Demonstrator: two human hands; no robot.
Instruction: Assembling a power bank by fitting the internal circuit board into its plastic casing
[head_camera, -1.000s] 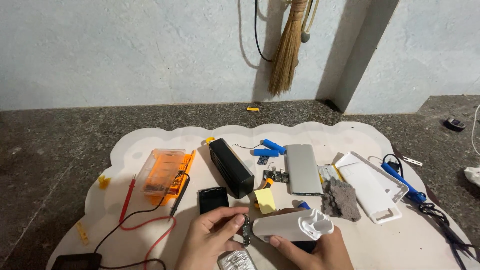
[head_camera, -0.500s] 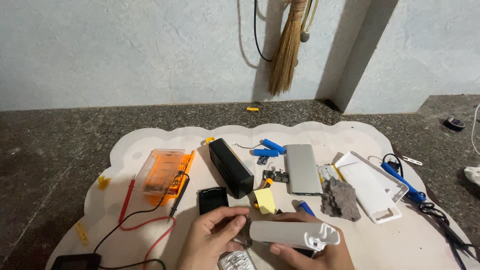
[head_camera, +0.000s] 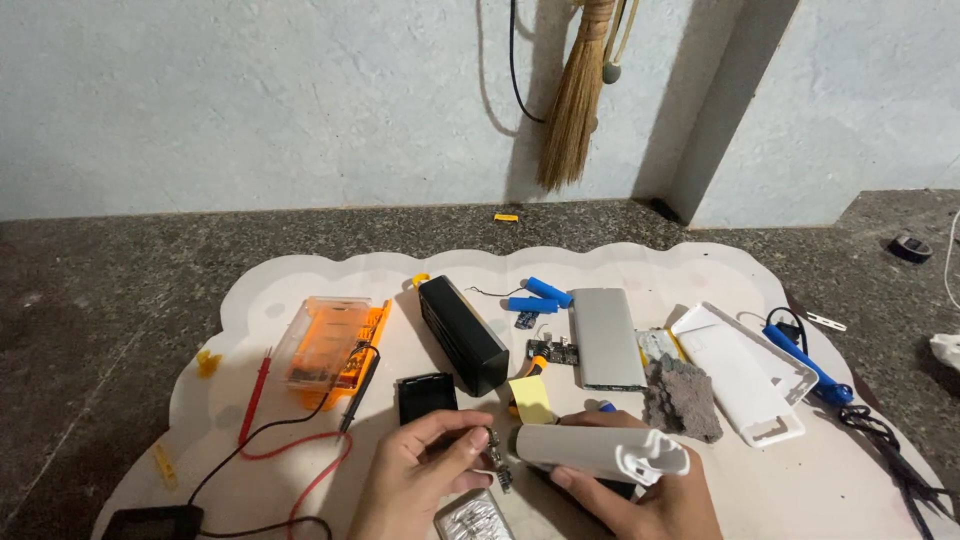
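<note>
My right hand (head_camera: 640, 500) grips a long white plastic casing (head_camera: 600, 452), held level just above the white mat (head_camera: 300, 280). My left hand (head_camera: 420, 470) pinches a small circuit part with wires (head_camera: 495, 455) at the casing's left end. A small silver ribbed block (head_camera: 475, 520) lies under my hands at the bottom edge. A yellow note (head_camera: 532, 398) and a small black box (head_camera: 427, 396) lie just beyond my fingers.
Farther out on the mat lie a long black box (head_camera: 462, 332), an orange case (head_camera: 325, 350), red and black probe leads (head_camera: 300, 440), blue cylindrical cells (head_camera: 538, 296), a grey flat slab (head_camera: 605, 338), a grey sponge-like lump (head_camera: 682, 398), a white open shell (head_camera: 740, 372) and a blue tool (head_camera: 805, 365). A broom (head_camera: 575, 90) hangs on the wall.
The white casing has been turned from tilted to level and shifted right. My left hand has closed in on its left end and now pinches the small wired part.
</note>
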